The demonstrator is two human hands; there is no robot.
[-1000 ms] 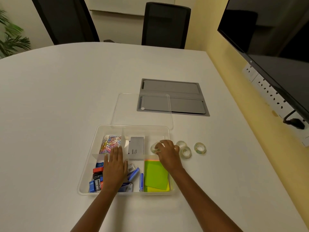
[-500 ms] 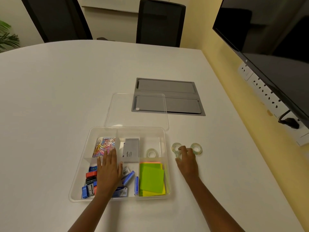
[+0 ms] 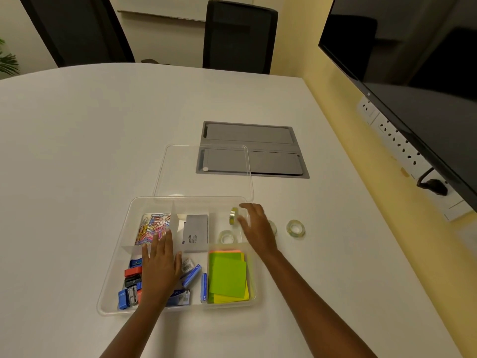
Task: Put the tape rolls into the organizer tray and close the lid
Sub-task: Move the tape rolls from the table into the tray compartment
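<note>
The clear organizer tray (image 3: 113,270) sits on the white table in front of me. One clear tape roll (image 3: 227,236) lies flat in its rear right compartment. A second tape roll (image 3: 234,216) stands on edge in the same compartment, just off the fingertips of my right hand (image 3: 258,228), whose fingers are spread. A third tape roll (image 3: 273,226) peeks out behind that hand on the table, right of the tray. Another tape roll (image 3: 295,229) lies further right. My left hand (image 3: 161,267) rests flat on the tray's front left compartment. The clear lid (image 3: 180,174) lies behind the tray.
Paper clips (image 3: 152,228), a grey box (image 3: 196,232), sticky notes (image 3: 227,276) and small blue and red items fill other compartments. A grey panel (image 3: 271,151) is set into the table behind the lid. A wall with sockets (image 3: 397,140) and a screen runs along the right.
My right hand went from the tray to the rolls on the table, then came back over the rear right compartment with a second roll, which now stands apart from the fingers. The left hand stayed.
</note>
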